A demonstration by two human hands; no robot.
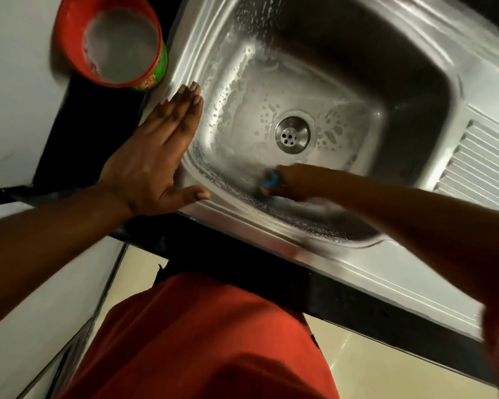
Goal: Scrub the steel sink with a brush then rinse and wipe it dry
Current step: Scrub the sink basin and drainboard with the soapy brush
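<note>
Steel sink set into a dark counter, seen from above at a tilt. Basin wet, with soap film and bubbles spread over the floor and the left and near walls. Round drain strainer in the middle of the basin floor. Ribbed draining board on the right side of the sink.

Left hand lies flat on the sink's left rim, fingers straight and held together, thumb spread out along the near corner of the rim. It holds nothing.

Right hand is down inside the basin, at the near wall just below the drain strainer. Its fingers are curled round a blue brush, which sits against the soapy steel. Hand and brush are motion-blurred; the bristles cannot be made out.

Red plastic bowl stands on the counter at the sink's far left corner, just beside the rim, with cloudy soapy water inside. Its outer side shows a green band.

Red garment of the person fills the lower middle; pale tiled floor below the counter edge.
</note>
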